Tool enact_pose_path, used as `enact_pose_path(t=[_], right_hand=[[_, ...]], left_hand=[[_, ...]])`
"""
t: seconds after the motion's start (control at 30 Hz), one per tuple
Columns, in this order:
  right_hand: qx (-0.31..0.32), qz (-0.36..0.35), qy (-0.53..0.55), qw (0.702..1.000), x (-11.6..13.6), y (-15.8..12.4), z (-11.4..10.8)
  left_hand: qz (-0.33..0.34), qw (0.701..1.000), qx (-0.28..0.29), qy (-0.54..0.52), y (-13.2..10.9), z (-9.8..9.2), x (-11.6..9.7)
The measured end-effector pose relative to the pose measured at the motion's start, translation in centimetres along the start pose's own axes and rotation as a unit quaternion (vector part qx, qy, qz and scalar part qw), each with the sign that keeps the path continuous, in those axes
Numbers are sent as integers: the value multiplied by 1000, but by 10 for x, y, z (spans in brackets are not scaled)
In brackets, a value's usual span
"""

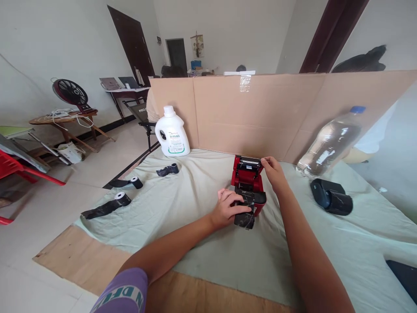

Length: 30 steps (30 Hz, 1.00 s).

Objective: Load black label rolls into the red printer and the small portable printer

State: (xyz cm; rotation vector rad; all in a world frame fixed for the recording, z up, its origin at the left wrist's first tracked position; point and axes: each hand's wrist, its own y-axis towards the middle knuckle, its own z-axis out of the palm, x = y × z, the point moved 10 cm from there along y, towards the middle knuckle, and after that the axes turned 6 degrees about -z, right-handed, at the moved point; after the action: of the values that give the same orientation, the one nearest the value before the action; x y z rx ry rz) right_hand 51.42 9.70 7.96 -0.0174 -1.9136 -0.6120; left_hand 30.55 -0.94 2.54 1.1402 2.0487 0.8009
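A small red and black printer stands on the pale green cloth with its lid tipped up and its inside showing. A strip of black paper hangs out over its front. My left hand lies across this strip, fingers bent over the paper and pressing it at the printer's front left. My right hand grips the right corner of the raised lid between thumb and fingers. Whether a roll sits inside the printer is hard to make out.
Black paper rolls with loose tails lie on the cloth at left. A white jug and a large clear bottle stand before a cardboard screen. A black device lies at right.
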Motion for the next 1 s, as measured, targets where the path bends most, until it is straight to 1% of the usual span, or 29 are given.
enact_pose_path(t=[0.07, 0.13, 0.23, 0.3, 0.33, 0.4, 0.43, 0.47, 0.53, 0.6, 0.63, 0.67, 0.73, 0.77, 0.8, 0.83, 0.87, 0.93, 1.0], right_hand=[[-12, 10, 25, 1000, -6, -7, 1], [-8, 2, 37, 999, -12, -18, 0], [23, -20, 42, 999, -24, -42, 3], [44, -12, 57, 997, -35, -58, 9], [50, -1, 71, 996, -41, -66, 12], [55, 20, 107, 993, -50, -78, 18], [56, 28, 123, 990, -53, -82, 22], [58, 32, 135, 989, -55, -85, 25], [66, 24, 138, 988, -56, -89, 30], [71, 6, 128, 989, -56, -92, 32], [72, -2, 126, 989, -56, -92, 32], [73, -9, 129, 989, -56, -93, 32], [71, -16, 144, 987, -55, -93, 32], [70, -20, 154, 985, -54, -93, 32], [68, -24, 162, 984, -52, -93, 32], [67, -27, 167, 983, -50, -92, 32], [68, -28, 167, 983, -48, -92, 32], [69, -24, 157, 985, -46, -91, 32], [69, -21, 158, 985, -45, -91, 32]], left_hand=[[11, 1000, 4, -3, -1, -1, -2], [26, 1000, -1, -5, -2, -3, -5], [50, 999, -18, -10, -3, -5, -11], [62, 997, -35, -8, -3, -8, -13], [59, 997, -48, -5, -3, -10, -11], [28, 996, -80, -1, 0, -18, 0], [4, 996, -89, -3, 4, -23, 10], [-22, 996, -86, -5, 8, -27, 21], [-70, 996, -46, 8, 20, -34, 51], [-135, 988, 3, 73, 30, -48, 92], [-189, 974, 11, 126, 31, -62, 120], [-254, 949, 9, 185, 29, -81, 149], [-384, 877, 5, 289, 12, -122, 204], [-441, 838, 26, 319, -1, -138, 228], [-491, 805, 62, 327, -15, -148, 248], [-523, 782, 96, 326, -28, -156, 264], [-538, 769, 120, 324, -37, -163, 274], [-543, 762, 141, 323, -46, -177, 283], [-552, 752, 148, 328, -49, -192, 286]])
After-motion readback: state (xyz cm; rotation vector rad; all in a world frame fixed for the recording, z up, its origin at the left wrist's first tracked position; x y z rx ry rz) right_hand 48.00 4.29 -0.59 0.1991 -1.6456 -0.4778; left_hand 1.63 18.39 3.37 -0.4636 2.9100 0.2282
